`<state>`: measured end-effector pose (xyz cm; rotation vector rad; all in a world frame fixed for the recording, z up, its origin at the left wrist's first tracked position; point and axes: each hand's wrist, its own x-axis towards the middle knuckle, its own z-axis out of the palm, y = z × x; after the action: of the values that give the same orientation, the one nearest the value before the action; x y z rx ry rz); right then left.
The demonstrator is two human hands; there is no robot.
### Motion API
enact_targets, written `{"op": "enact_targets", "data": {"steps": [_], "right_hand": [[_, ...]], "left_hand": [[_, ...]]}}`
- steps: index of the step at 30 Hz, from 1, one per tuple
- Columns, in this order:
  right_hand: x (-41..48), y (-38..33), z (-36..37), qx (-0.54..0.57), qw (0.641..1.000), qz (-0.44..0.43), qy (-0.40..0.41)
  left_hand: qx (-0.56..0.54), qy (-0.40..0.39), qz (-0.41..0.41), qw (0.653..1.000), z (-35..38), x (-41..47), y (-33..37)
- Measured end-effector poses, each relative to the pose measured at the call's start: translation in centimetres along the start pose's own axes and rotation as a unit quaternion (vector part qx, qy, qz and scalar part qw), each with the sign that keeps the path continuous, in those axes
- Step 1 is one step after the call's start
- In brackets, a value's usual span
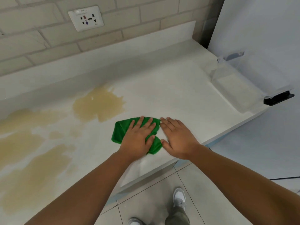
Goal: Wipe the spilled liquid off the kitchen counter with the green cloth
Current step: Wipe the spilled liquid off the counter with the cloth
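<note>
Both hands lie flat near the front edge of the worktop (162,88). The left hand (138,138) has its fingers straight and spread, pressing down on the cloth (120,130) without gripping it. The right hand (177,138) is likewise open and holds nothing. Its palm rests on bare worktop at 3 o'clock of the cloth, and its thumb and forefinger touch the cloth's edge, or very nearly.

The cloth is folded and rumpled, and its long axis seems to run roughly from 11 o'clock to 5 o'clock under the left palm. It sits on a dry-looking part of the surface.

The spill (99,104) lies wholly to the left. Its nearest pool is near the cloth at about 10 o'clock, and its closest edge is not yet touching the cloth. Wider yellowish patches (24,143) spread well apart from it, from 9 o'clock round to 7 o'clock.

The left hand is the nearer one and already bears on the cloth. The coming move is probably a push up and leftward towards 10 o'clock, and the wiping looks not yet begun.
</note>
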<state>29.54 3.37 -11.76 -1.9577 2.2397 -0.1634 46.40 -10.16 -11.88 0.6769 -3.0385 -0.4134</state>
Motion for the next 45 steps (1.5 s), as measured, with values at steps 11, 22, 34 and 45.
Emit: {"op": "enact_targets", "data": {"steps": [11,22,34,45], "right_hand": [[3.1,6.5,-2.1,-0.032,0.998,-0.033,-0.034],[3.0,7.3,-1.0,-0.020,0.998,-0.058,-0.014],[4.1,6.8,-2.1,0.037,0.999,-0.026,0.010],[10.1,2.8,-2.9,0.029,0.997,-0.071,0.008]], "left_hand": [[0.021,0.039,-0.246,0.968,-0.7,4.8,-1.5],[-0.036,0.009,-0.012,0.999,0.2,-2.4,1.5],[0.004,0.033,-0.122,0.992,0.9,4.3,4.3],[-0.056,0.087,-0.208,0.973,-1.8,-5.7,-8.5]]}}
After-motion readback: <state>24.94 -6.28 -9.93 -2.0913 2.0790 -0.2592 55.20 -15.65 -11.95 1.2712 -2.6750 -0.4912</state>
